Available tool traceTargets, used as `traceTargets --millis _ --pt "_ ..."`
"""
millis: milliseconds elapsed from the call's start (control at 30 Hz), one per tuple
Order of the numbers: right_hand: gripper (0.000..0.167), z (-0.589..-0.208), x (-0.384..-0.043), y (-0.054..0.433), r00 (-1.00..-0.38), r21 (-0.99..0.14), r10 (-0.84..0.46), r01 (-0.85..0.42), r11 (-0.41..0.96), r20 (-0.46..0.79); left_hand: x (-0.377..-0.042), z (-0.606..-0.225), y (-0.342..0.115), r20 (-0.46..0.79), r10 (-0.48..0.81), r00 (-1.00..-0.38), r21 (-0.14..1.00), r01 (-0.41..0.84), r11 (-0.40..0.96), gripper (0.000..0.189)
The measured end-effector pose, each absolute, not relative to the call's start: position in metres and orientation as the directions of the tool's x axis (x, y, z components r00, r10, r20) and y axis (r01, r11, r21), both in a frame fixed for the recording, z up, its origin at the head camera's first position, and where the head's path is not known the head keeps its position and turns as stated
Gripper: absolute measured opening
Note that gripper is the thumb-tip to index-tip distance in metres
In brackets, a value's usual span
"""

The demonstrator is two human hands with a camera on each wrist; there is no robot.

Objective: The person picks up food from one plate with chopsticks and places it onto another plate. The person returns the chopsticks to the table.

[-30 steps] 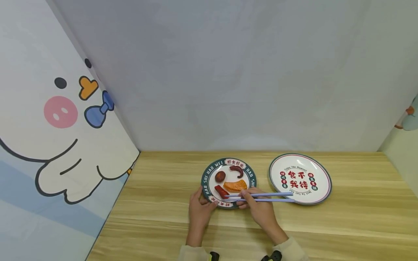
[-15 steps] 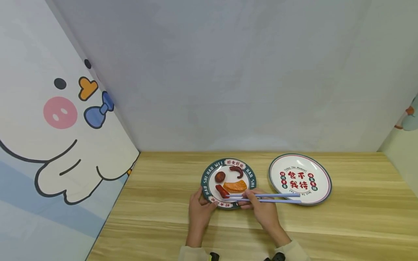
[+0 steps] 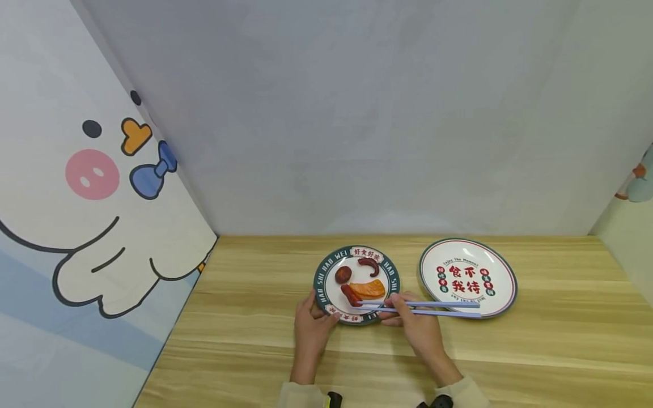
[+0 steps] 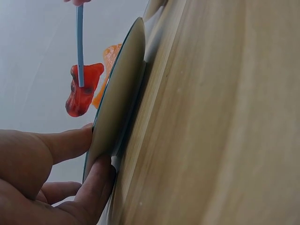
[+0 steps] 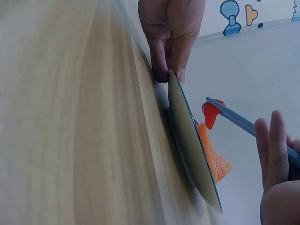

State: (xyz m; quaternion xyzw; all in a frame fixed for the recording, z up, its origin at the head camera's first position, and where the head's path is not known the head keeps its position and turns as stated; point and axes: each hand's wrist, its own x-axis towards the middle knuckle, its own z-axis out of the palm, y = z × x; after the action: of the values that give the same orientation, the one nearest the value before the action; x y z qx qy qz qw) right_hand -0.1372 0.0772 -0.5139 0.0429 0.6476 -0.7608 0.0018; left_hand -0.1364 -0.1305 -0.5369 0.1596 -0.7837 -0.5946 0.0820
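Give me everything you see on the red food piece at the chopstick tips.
The red food piece is glossy, elongated and lumpy with dark patches, probably molded plastic or rubber. The pale-blue chopsticks in the right hand touch it, seemingly pinching it. Both wrist views show it above the lettered rim of the left plate, apparently off its surface. In the head view it slants beside the orange piece; contact there is unclear.

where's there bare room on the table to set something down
Bare table lies left of the food plate and left hand, and right of the white plate. It's crowded between the plates' near edges, where the right hand holds chopsticks across the gap, and on the food plate, which bears four pieces of food.
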Motion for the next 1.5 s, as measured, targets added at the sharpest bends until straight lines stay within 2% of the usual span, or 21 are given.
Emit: traceTargets --millis 233,867,1133,1500 --pt "0.030 -0.511 -0.137 0.084 -0.995 -0.984 0.071 0.056 -0.168 -0.069 -0.137 -0.536 -0.129 -0.067 -0.354 -0.933 0.956 -0.161 0.243 0.083" --pt "0.030 -0.507 -0.136 0.105 -0.994 -0.979 0.103 -0.043 -0.198 0.023 -0.136 -0.534 -0.130 -0.072 -0.348 -0.935 0.957 -0.162 0.239 0.083" --pt "0.019 -0.504 -0.136 0.112 -0.990 -0.977 0.138 -0.063 -0.203 0.035 -0.136 -0.534 -0.129 -0.083 -0.346 -0.934 0.956 -0.172 0.236 0.083" --pt "0.017 -0.504 -0.137 0.121 -0.985 -0.966 0.160 -0.108 -0.234 0.071 -0.137 -0.536 -0.129 -0.066 -0.349 -0.935 0.958 -0.157 0.239 0.083"
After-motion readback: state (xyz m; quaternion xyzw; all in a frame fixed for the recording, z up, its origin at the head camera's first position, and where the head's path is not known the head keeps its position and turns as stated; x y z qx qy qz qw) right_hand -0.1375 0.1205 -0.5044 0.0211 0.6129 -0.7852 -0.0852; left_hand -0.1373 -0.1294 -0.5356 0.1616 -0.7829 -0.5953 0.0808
